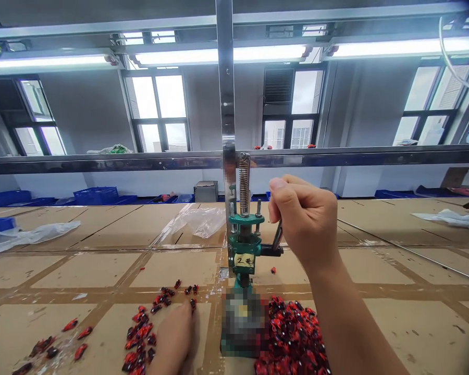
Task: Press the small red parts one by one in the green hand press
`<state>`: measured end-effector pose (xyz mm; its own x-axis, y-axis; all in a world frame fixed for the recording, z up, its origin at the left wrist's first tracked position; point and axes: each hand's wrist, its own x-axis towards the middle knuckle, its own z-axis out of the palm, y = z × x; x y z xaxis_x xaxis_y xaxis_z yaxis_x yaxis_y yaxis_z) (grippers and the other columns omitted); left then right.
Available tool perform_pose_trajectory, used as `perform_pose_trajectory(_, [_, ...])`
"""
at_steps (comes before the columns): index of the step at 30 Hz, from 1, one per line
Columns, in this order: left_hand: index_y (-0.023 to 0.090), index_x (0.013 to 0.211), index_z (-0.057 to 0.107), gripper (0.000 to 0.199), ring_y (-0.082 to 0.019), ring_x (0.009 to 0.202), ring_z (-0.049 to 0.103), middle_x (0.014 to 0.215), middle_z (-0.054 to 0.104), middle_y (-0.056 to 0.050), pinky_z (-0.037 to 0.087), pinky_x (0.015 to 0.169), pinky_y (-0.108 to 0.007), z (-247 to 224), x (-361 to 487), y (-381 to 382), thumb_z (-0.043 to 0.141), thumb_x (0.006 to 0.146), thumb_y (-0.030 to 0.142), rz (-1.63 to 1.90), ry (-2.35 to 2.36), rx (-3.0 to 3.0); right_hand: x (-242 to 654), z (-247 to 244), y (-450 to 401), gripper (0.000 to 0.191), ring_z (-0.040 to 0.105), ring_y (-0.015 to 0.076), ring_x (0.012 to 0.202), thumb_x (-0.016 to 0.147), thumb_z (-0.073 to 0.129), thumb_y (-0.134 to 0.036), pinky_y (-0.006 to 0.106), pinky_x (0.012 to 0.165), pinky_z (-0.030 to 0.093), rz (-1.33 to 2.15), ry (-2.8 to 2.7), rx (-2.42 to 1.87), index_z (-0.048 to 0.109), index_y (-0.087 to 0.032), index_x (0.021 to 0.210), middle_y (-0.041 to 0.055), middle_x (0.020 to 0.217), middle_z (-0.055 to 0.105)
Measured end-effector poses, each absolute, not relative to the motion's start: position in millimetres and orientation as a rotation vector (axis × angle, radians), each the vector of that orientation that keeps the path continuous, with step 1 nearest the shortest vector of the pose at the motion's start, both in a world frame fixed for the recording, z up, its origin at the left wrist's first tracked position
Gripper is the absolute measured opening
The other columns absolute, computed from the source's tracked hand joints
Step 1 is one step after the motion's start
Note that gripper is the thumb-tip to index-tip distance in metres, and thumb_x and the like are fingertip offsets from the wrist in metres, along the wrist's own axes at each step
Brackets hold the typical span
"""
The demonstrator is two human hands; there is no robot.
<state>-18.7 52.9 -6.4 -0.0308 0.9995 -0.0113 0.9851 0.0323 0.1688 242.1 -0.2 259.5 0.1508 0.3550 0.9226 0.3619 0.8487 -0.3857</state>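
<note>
The head view shows a green metal hand press [245, 242] standing upright on a table covered with brown cardboard [101, 268], just in front of a shiny metal post [227, 78]. A coiled metal spring [244, 185] stands at its top, and a pale label on its body reads "2#". The lower part of the press is pixelated, so what lies there cannot be made out.

The right hand [307, 219] is clenched, thumb uppermost, around the upper end of the slanted metal lever [277, 235] on the press's right side. The left hand [174, 336] reaches over the cardboard left of the press, its fingertips at 1 small red and black piece [193, 303]; whether they grip it, I cannot tell.

Similar pieces form a loose band [139, 333] beside the left hand, and a few more lie scattered [80, 351] farther left. A dense heap of glossy red and black pieces [295, 333] sits just right of the press base, partly behind the right forearm. 1 red piece [273, 270] lies apart, beyond the heap. A crumpled clear plastic bag [199, 221] rests behind the press, to its left.
</note>
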Motion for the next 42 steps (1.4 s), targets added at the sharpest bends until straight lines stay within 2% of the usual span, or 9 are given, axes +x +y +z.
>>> perform_pose_trajectory(2, [0.014, 0.119, 0.068, 0.038, -0.028, 0.106, 0.069, 0.113, 0.074, -0.015, 0.049, 0.091, -0.037, -9.0, -11.4, 53.2, 0.048, 0.088, 0.017, 0.432, 1.888, 2.026, 241.9, 260.1, -0.8, 0.053, 0.046, 0.0067, 0.055, 0.099, 0.053, -0.026, 0.028, 0.057, 0.037, -0.005, -1.457, -0.613, 0.052, -0.016, 0.047, -0.0016, 0.053, 0.045])
perform_pose_trajectory(4, [0.019, 0.123, 0.068, 0.039, -0.025, 0.105, 0.069, 0.116, 0.074, -0.011, 0.05, 0.091, -0.034, -17.0, 5.2, 51.9, 0.051, 0.09, 0.032, 0.733, 1.502, 1.813, 241.3, 260.8, -0.9, 0.052, 0.046, 0.0067, 0.054, 0.098, 0.053, -0.025, 0.028, 0.056, 0.037, -0.006, -1.455, -0.61, 0.052, -0.016, 0.047, -0.0016, 0.052, 0.046])
perform_pose_trajectory(6, [0.017, 0.12, 0.069, 0.048, -0.023, 0.097, 0.07, 0.11, 0.075, -0.01, 0.053, 0.084, -0.032, -28.8, 27.2, 49.3, 0.055, 0.089, 0.051, 0.913, 1.226, 1.58, 240.8, 260.9, -0.8, 0.053, 0.046, 0.0066, 0.055, 0.098, 0.053, -0.025, 0.027, 0.057, 0.038, 0.001, -1.447, -0.604, 0.052, -0.015, 0.047, -0.0016, 0.052, 0.046])
perform_pose_trajectory(8, [0.014, 0.112, 0.07, 0.053, -0.023, 0.09, 0.07, 0.098, 0.076, -0.01, 0.053, 0.078, -0.031, -39.7, 47.7, 46.1, 0.062, 0.083, 0.058, 0.991, 1.167, 1.491, 240.8, 260.6, -0.6, 0.053, 0.046, 0.0065, 0.055, 0.099, 0.053, -0.026, 0.027, 0.058, 0.038, 0.01, -1.447, -0.597, 0.052, -0.015, 0.047, -0.0015, 0.052, 0.045])
perform_pose_trajectory(11, [0.016, 0.104, 0.072, 0.043, -0.023, 0.091, 0.07, 0.096, 0.075, -0.009, 0.053, 0.082, -0.031, -46.6, 64.8, 42.3, 0.067, 0.081, 0.052, 1.018, 1.241, 1.616, 241.9, 259.9, -0.8, 0.053, 0.046, 0.0064, 0.055, 0.099, 0.053, -0.026, 0.027, 0.056, 0.038, 0.006, -1.455, -0.592, 0.052, -0.015, 0.047, -0.0013, 0.053, 0.046])
perform_pose_trajectory(18, [0.022, 0.1, 0.074, 0.027, -0.024, 0.096, 0.072, 0.098, 0.077, -0.007, 0.053, 0.094, -0.038, -39.1, 66.7, 36.1, 0.062, 0.085, 0.042, 1.037, 1.348, 1.748, 243.5, 260.4, -1.6, 0.053, 0.047, 0.0065, 0.056, 0.1, 0.051, -0.025, 0.027, 0.056, 0.038, 0.003, -1.467, -0.586, 0.052, -0.015, 0.048, -0.0012, 0.054, 0.046])
perform_pose_trajectory(26, [0.021, 0.099, 0.072, 0.031, -0.025, 0.1, 0.073, 0.099, 0.078, -0.008, 0.056, 0.089, -0.036, -46.4, 80.3, 30.9, 0.059, 0.084, 0.045, 1.067, 1.432, 1.604, 242.3, 259.5, -0.4, 0.052, 0.048, 0.0067, 0.057, 0.099, 0.052, -0.027, 0.027, 0.057, 0.038, 0.018, -1.462, -0.577, 0.053, -0.015, 0.049, -0.0011, 0.055, 0.047])
perform_pose_trajectory(37, [0.02, 0.093, 0.071, 0.047, -0.027, 0.091, 0.075, 0.091, 0.079, -0.009, 0.059, 0.085, -0.036, -68.1, 83.1, 40.1, 0.063, 0.076, 0.062, 1.202, 1.404, 1.472, 242.4, 259.0, -0.7, 0.052, 0.048, 0.0073, 0.058, 0.099, 0.052, -0.028, 0.026, 0.056, 0.038, 0.047, -1.469, -0.546, 0.052, -0.015, 0.049, -0.0004, 0.056, 0.048])
perform_pose_trajectory(42, [0.02, 0.094, 0.075, 0.043, -0.028, 0.093, 0.072, 0.094, 0.076, -0.01, 0.056, 0.088, -0.04, -67.1, 80.4, 40.9, 0.066, 0.075, 0.058, 1.229, 1.432, 1.534, 243.9, 258.3, -1.5, 0.051, 0.048, 0.0075, 0.058, 0.099, 0.052, -0.028, 0.027, 0.056, 0.038, 0.053, -1.462, -0.556, 0.052, -0.015, 0.049, -0.0003, 0.057, 0.048])
